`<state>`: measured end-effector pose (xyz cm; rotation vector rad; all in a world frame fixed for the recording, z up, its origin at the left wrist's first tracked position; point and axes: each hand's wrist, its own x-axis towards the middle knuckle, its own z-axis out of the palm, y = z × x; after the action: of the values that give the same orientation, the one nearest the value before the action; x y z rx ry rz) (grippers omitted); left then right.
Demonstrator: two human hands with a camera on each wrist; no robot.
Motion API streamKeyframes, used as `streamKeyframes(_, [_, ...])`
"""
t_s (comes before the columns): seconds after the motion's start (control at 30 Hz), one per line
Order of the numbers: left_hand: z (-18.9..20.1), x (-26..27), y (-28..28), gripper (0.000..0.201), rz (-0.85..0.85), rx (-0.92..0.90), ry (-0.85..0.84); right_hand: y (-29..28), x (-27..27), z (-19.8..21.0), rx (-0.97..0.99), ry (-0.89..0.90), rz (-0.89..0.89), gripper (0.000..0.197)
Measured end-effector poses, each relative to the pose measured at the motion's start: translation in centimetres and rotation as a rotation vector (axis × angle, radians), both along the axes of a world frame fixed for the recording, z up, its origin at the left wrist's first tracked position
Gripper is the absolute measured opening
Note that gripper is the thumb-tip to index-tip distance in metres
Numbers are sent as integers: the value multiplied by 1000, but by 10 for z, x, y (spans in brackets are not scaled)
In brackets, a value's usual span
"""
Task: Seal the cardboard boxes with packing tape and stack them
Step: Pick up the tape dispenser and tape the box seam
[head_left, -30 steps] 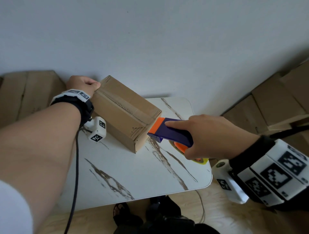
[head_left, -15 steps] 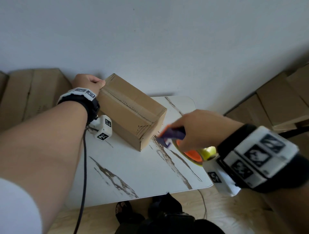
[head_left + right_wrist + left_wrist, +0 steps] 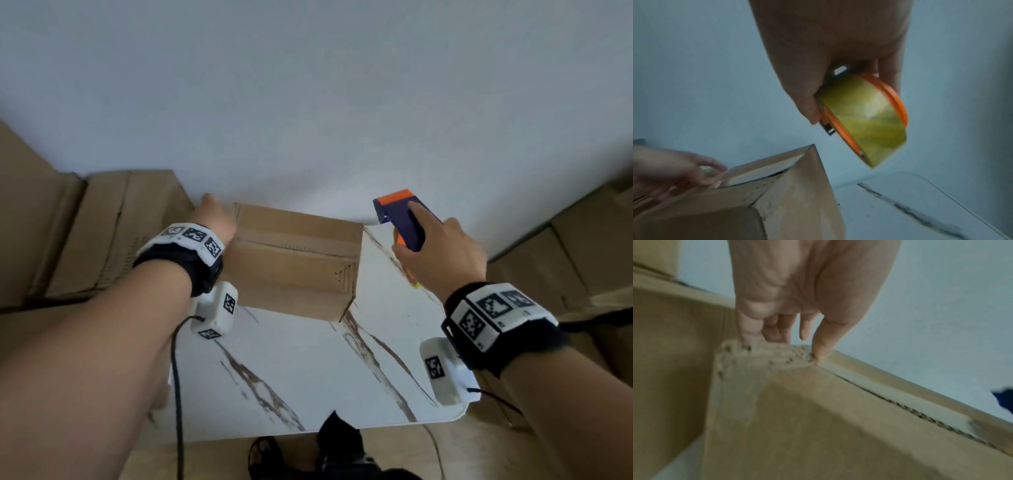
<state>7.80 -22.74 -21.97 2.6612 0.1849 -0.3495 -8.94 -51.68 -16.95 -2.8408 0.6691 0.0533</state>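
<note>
A brown cardboard box (image 3: 294,260) sits on the white marble table (image 3: 308,377), with a strip of tape along its top seam. My left hand (image 3: 214,216) rests on the box's far left end, and its fingertips (image 3: 818,352) touch the top edge there. My right hand (image 3: 435,253) grips a purple and orange tape dispenser (image 3: 404,219), lifted above the table to the right of the box. The yellowish tape roll (image 3: 865,116) sits on its orange spool under my palm.
Flattened and stacked cardboard boxes (image 3: 85,233) lie to the left of the table, and more boxes (image 3: 565,260) stand at the right. A pale wall runs close behind the table. A cable (image 3: 178,394) hangs from my left wrist across the table's front left.
My right hand pulled the dispenser away from the box's near end, then raised it up to the right of the box. The box has turned. My left hand stays on its far end.
</note>
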Motion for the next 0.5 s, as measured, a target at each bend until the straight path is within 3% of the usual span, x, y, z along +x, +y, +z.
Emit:
streamKeyframes(0.13, [8,-18,-10,120,-117,-74,151,24,18,4,29,-80,5,78])
streamKeyframes(0.2, [-2,-25,-14,134,-158,-89,205,40,27,-5,89,-73,-18,90])
streamKeyframes(0.33, [-9,-29,-11,121,-139,-159,121,60,33,-27,139,-55,-54,108])
streamKeyframes(0.5, [-1,-23,-11,108,-73,-254,172,58,31,-39,213,-64,-154,110])
